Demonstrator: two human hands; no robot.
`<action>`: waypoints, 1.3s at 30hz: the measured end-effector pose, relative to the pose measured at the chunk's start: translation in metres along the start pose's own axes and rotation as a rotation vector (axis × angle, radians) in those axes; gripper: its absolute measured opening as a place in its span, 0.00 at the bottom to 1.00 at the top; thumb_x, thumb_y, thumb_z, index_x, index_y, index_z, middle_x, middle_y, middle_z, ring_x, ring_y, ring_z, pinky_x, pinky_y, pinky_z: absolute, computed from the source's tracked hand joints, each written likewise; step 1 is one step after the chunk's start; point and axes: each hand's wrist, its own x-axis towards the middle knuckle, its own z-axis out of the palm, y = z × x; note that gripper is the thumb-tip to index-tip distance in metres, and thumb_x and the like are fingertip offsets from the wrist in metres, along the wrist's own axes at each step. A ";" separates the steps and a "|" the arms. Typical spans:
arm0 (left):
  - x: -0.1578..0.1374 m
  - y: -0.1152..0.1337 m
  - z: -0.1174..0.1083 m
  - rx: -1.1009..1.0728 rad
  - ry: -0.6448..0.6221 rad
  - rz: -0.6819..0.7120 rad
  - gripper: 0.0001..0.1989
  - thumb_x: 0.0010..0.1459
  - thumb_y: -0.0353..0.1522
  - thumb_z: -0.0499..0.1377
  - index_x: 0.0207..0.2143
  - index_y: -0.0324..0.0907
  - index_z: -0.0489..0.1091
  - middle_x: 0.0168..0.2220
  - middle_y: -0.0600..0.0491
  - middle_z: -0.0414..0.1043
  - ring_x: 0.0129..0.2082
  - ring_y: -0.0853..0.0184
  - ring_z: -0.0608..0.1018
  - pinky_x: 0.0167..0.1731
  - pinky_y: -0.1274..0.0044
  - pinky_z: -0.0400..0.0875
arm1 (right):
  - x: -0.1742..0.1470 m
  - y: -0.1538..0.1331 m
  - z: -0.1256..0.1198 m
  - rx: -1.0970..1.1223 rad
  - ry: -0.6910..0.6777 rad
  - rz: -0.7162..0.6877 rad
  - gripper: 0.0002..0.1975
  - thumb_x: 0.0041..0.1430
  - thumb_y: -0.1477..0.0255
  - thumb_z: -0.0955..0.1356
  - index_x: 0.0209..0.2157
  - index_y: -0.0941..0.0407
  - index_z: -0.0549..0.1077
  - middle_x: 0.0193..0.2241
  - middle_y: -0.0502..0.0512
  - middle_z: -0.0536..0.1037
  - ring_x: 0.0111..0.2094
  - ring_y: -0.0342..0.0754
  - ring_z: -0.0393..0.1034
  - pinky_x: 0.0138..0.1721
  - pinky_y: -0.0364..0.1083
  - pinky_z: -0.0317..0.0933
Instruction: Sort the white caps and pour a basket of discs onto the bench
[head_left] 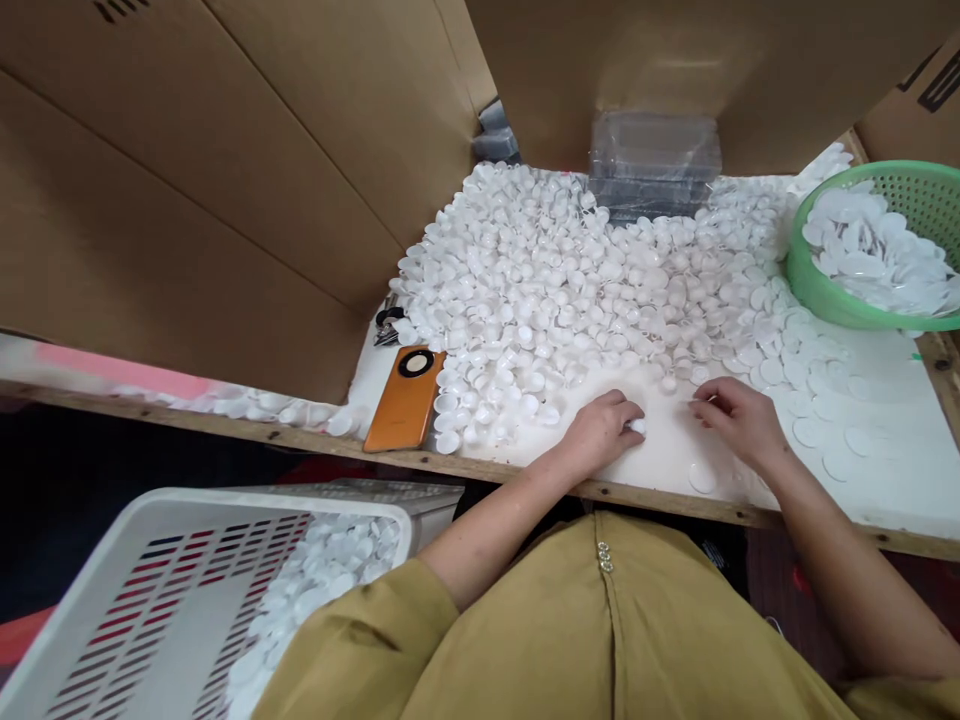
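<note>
A large heap of small white plastic caps point(570, 270) covers the white table top point(877, 480). My left hand point(600, 432) rests near the front edge with its fingers closed on one white cap point(637, 426). A little to its right, my right hand point(739, 420) pinches something thin and white at its fingertips; I cannot tell what. Flat white discs point(806, 430) lie scattered around the right hand, and one disc point(703, 478) sits by the table's edge.
A green basket point(817, 290) of flat white discs stands at the right. An orange phone point(406, 398) lies front left beside keys point(388, 326). Clear plastic boxes point(654, 160) stand at the back. Cardboard walls point(225, 170) surround the table. A white crate point(187, 590) with caps sits lower left.
</note>
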 end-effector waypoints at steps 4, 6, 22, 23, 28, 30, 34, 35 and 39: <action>0.000 -0.004 -0.003 -0.050 0.015 -0.032 0.10 0.53 0.33 0.63 0.39 0.41 0.75 0.36 0.53 0.71 0.35 0.68 0.75 0.37 0.78 0.69 | -0.018 -0.029 0.030 0.203 -0.057 -0.174 0.10 0.58 0.60 0.68 0.32 0.52 0.73 0.36 0.56 0.75 0.37 0.51 0.70 0.36 0.48 0.66; 0.001 -0.004 -0.002 -0.046 0.016 -0.035 0.10 0.53 0.32 0.63 0.39 0.41 0.75 0.36 0.52 0.71 0.35 0.67 0.75 0.37 0.78 0.69 | -0.019 -0.033 0.042 0.217 -0.078 -0.134 0.11 0.57 0.59 0.68 0.29 0.53 0.73 0.35 0.56 0.75 0.35 0.50 0.69 0.35 0.48 0.66; -0.001 -0.004 -0.005 0.041 -0.023 0.031 0.11 0.55 0.37 0.60 0.37 0.39 0.75 0.35 0.49 0.73 0.36 0.62 0.76 0.34 0.76 0.67 | 0.010 -0.042 0.050 0.306 -0.308 0.354 0.17 0.39 0.59 0.74 0.26 0.57 0.70 0.18 0.46 0.68 0.19 0.41 0.59 0.17 0.40 0.51; -0.001 -0.004 -0.007 0.029 -0.037 0.027 0.12 0.53 0.37 0.62 0.37 0.39 0.75 0.35 0.49 0.73 0.36 0.62 0.76 0.33 0.76 0.67 | 0.011 -0.043 0.050 0.296 -0.325 0.366 0.18 0.39 0.59 0.74 0.27 0.56 0.70 0.17 0.46 0.68 0.18 0.41 0.60 0.16 0.40 0.51; 0.004 -0.001 -0.022 -0.082 -0.132 -0.039 0.19 0.45 0.41 0.67 0.38 0.41 0.76 0.33 0.51 0.73 0.32 0.64 0.75 0.31 0.77 0.65 | 0.013 -0.044 0.049 0.277 -0.382 0.404 0.19 0.41 0.59 0.74 0.27 0.56 0.66 0.17 0.47 0.70 0.18 0.43 0.66 0.14 0.39 0.55; 0.006 -0.001 -0.025 -0.074 -0.153 -0.060 0.17 0.46 0.42 0.67 0.36 0.41 0.76 0.31 0.52 0.72 0.31 0.64 0.74 0.29 0.77 0.63 | 0.013 -0.045 0.049 0.318 -0.393 0.405 0.19 0.41 0.59 0.74 0.28 0.56 0.66 0.18 0.48 0.71 0.19 0.44 0.68 0.16 0.40 0.59; 0.007 -0.005 -0.028 -0.063 -0.204 0.046 0.16 0.47 0.40 0.67 0.37 0.42 0.74 0.32 0.54 0.72 0.34 0.66 0.74 0.31 0.78 0.63 | 0.011 -0.045 0.050 0.421 -0.375 0.412 0.21 0.40 0.58 0.75 0.27 0.56 0.66 0.19 0.49 0.73 0.19 0.44 0.69 0.18 0.41 0.64; 0.006 -0.005 -0.028 -0.055 -0.206 0.067 0.15 0.48 0.39 0.67 0.37 0.42 0.73 0.33 0.55 0.72 0.35 0.66 0.74 0.31 0.79 0.63 | 0.010 -0.044 0.051 0.428 -0.373 0.422 0.21 0.40 0.57 0.75 0.28 0.56 0.66 0.19 0.49 0.73 0.19 0.44 0.69 0.17 0.41 0.63; 0.005 -0.008 -0.024 0.013 -0.181 0.060 0.09 0.56 0.37 0.62 0.33 0.41 0.72 0.34 0.54 0.72 0.34 0.68 0.74 0.30 0.79 0.62 | 0.007 -0.042 0.052 0.421 -0.404 0.457 0.21 0.41 0.57 0.75 0.28 0.56 0.66 0.19 0.49 0.72 0.19 0.46 0.70 0.14 0.39 0.58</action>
